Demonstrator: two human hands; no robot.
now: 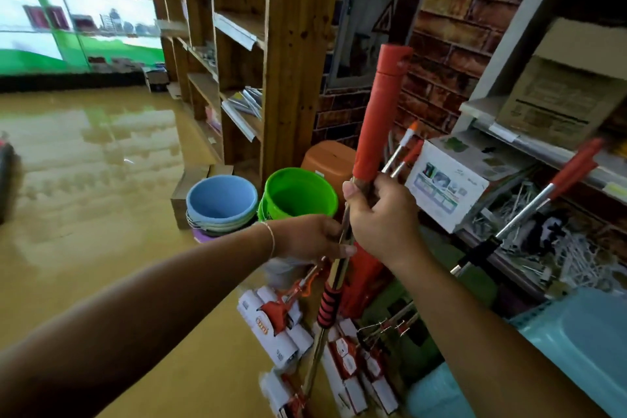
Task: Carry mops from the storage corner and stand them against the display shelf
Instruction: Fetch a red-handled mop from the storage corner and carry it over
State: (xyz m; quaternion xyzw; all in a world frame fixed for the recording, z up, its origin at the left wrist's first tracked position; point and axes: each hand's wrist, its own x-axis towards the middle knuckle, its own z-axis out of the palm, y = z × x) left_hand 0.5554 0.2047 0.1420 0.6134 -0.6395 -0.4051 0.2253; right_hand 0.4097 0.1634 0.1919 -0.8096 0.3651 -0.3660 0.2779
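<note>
Snagging is the main risk: the held mop (334,268) stands among packaged mop heads (281,326) at six o'clock, and these could be dragged over if it is lifted carelessly. Its shaft is gripped by the left hand (310,236) below and the right hand (380,214), fingers curled, under the red grip (381,112), with both arms extended.

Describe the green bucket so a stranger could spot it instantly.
Start at the tall wooden shelf. On the floor at its foot stand open buckets side by side. The green bucket is the right one, bright lime, next to the pale blue bucket.
</note>
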